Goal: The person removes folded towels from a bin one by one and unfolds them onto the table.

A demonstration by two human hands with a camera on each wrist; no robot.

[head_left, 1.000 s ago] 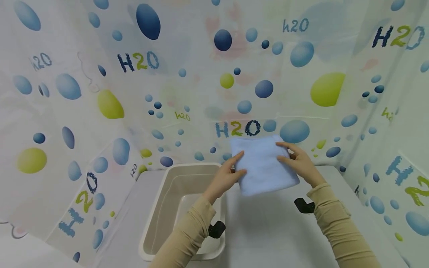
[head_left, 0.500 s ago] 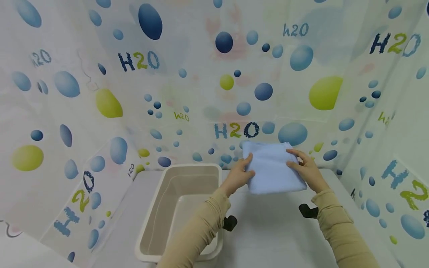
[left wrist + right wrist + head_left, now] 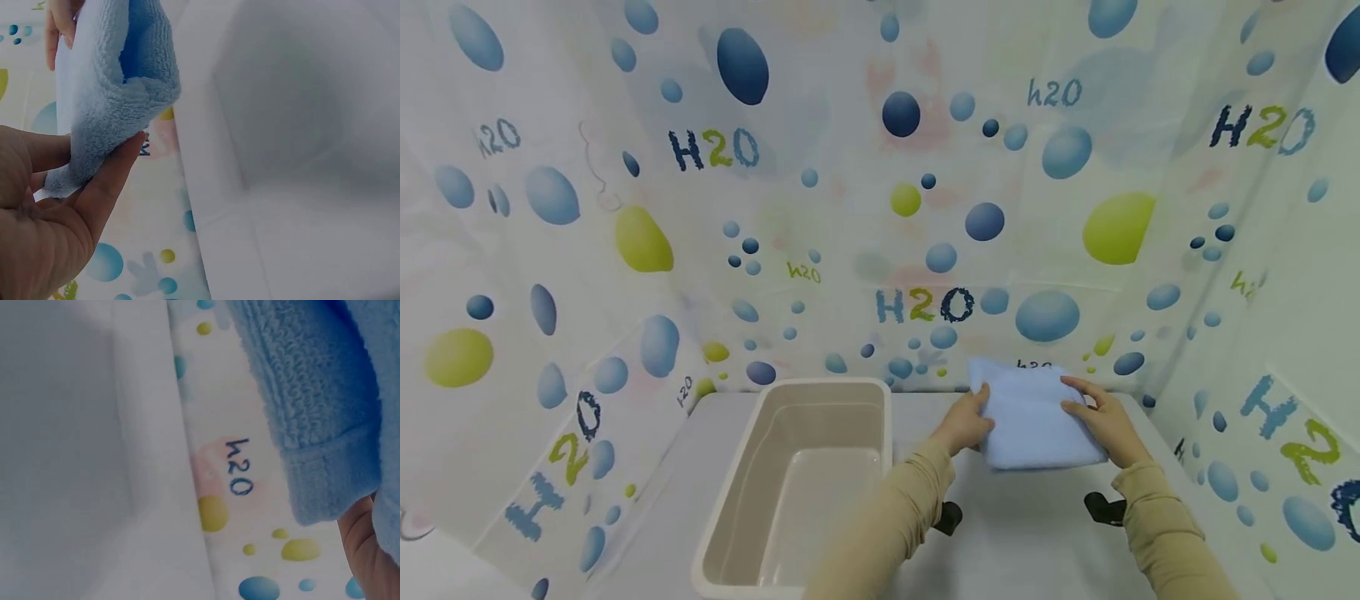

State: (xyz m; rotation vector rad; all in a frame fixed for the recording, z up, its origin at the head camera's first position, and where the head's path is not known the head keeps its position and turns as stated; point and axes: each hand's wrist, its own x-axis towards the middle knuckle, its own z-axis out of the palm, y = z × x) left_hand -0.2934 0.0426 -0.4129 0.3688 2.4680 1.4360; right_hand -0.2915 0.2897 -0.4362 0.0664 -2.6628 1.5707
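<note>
A light blue terry towel (image 3: 1037, 421), folded into a rough square, is held up above the right part of the white table. My left hand (image 3: 964, 422) pinches its left edge between thumb and fingers. On the opposite edge, my right hand (image 3: 1107, 423) grips it the same way. In the left wrist view the folded towel (image 3: 112, 81) shows thick layers with a gap between them, and the left hand (image 3: 56, 206) has thumb and fingers on either side. The right wrist view shows the towel's hemmed edge (image 3: 331, 475) and part of the right hand (image 3: 369, 553), mostly hidden behind cloth.
A beige plastic basin (image 3: 886, 467) stands on the table (image 3: 1022, 550) left of the towel, partly behind my left sleeve (image 3: 880, 525). Behind rises a white curtain (image 3: 842, 217) printed with bubbles and "H2O". Black wrist mounts (image 3: 1105, 508) sit below both wrists.
Both hands have carried the towel to the right and lower, away from the basin. The grip on both edges looks the same. The view has tilted slightly upward.
</note>
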